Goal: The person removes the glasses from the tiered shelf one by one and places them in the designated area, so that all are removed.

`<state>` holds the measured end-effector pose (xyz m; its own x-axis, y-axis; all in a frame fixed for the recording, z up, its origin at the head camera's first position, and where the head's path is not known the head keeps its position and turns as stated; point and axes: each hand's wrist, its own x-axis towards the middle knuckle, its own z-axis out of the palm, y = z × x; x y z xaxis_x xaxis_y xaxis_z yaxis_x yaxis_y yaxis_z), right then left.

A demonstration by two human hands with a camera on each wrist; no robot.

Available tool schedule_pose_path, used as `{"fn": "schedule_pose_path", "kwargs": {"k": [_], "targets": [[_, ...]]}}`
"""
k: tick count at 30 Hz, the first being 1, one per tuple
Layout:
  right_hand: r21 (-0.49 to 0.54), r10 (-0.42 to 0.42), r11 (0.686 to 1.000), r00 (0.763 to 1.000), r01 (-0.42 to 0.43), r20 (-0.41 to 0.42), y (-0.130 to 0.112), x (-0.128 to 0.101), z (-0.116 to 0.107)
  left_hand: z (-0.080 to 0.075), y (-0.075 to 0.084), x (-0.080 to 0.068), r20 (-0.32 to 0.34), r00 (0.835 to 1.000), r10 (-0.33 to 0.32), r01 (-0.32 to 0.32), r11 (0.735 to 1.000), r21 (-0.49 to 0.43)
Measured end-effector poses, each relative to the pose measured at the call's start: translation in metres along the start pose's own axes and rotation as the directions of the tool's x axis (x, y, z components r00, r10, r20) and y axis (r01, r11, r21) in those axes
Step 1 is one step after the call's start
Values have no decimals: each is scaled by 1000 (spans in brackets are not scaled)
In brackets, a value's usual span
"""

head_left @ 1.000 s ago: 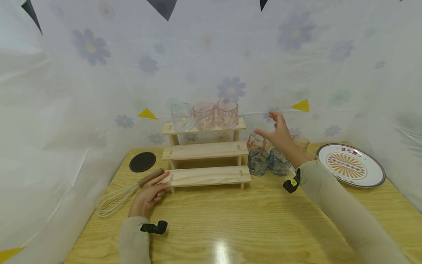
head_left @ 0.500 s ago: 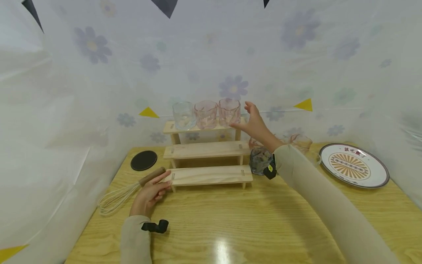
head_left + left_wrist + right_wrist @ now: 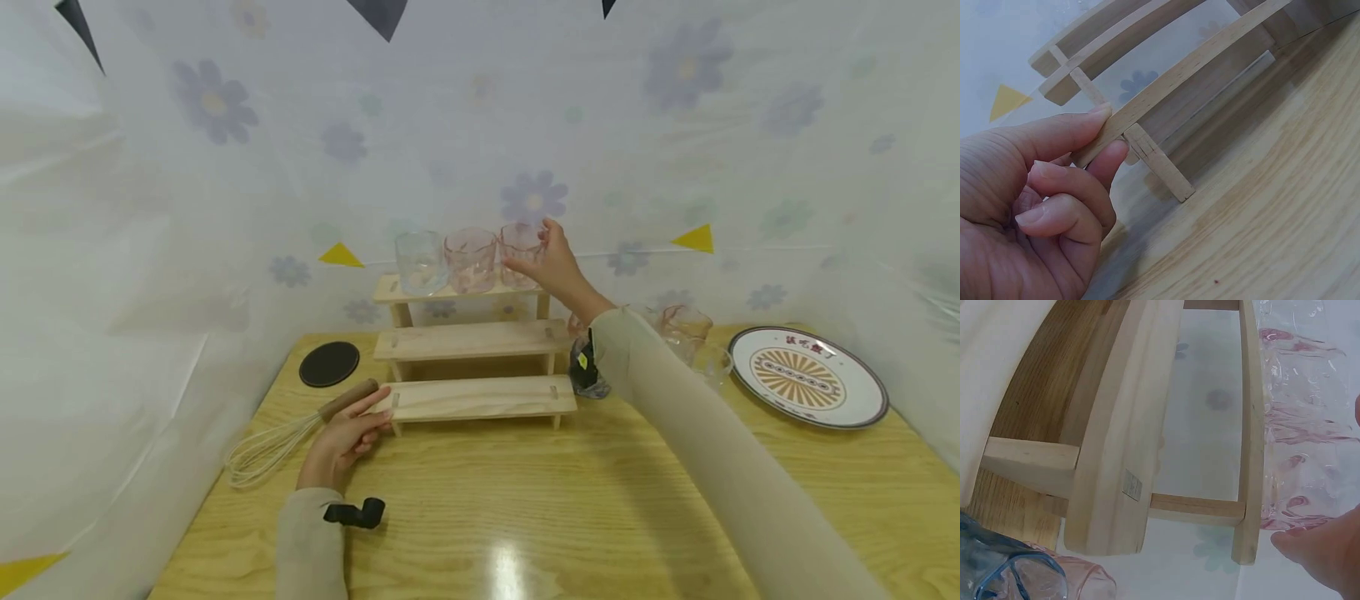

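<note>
A three-step wooden display stand (image 3: 480,398) stands at the back of the table. My left hand (image 3: 348,433) pinches the left end of its lowest step; the left wrist view shows the thumb (image 3: 1079,130) on top and a finger beneath. On the top step stand a clear glass (image 3: 420,265), a pink glass (image 3: 470,265) and, at the right end, another pink glass (image 3: 519,242). My right hand (image 3: 561,271) holds that right-end glass, thumb in front and fingers at its far side. In the right wrist view the thumb (image 3: 1319,547) lies by the glass's base; the other fingers are mostly out of frame.
Right of the stand, a blue glass (image 3: 588,383) and other glasses are partly hidden by my right arm. A pink-tinted glass (image 3: 686,323) and a patterned plate (image 3: 810,375) are farther right. A whisk (image 3: 273,450) and a black coaster (image 3: 328,364) lie at left.
My right hand has moved left from above the glasses beside the stand to the right-end pink glass and closed round it. The left hand stays on the lowest step.
</note>
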<state>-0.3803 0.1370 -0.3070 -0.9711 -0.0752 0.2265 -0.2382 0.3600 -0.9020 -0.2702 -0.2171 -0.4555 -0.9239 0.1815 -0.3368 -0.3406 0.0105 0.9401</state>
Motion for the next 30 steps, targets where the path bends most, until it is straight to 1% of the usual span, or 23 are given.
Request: {"fn": "schedule_pose_path", "kwargs": {"k": [5,10,15,21,30], "targets": [[65,15,998,1000,-14,-15,4,5,4,-2,0,2,6,1000,14,-14,1000,-3],[107,21,994,999,-17,-43,8,8,8,-3,1,2,11,1000,16,-16,1000,-7],[112,34,993,997,-26,-66,8,9,11,-3,3,1,18,999,26,-26,1000,-9],[122,44,992,997,-36,-64,5,8,12,-3,3,-1,3,1000,14,-14,1000,-16],[124,32,992,994,-20,-101,7,5,10,-1,1,0,2,1000,14,-14,1000,-13]]}}
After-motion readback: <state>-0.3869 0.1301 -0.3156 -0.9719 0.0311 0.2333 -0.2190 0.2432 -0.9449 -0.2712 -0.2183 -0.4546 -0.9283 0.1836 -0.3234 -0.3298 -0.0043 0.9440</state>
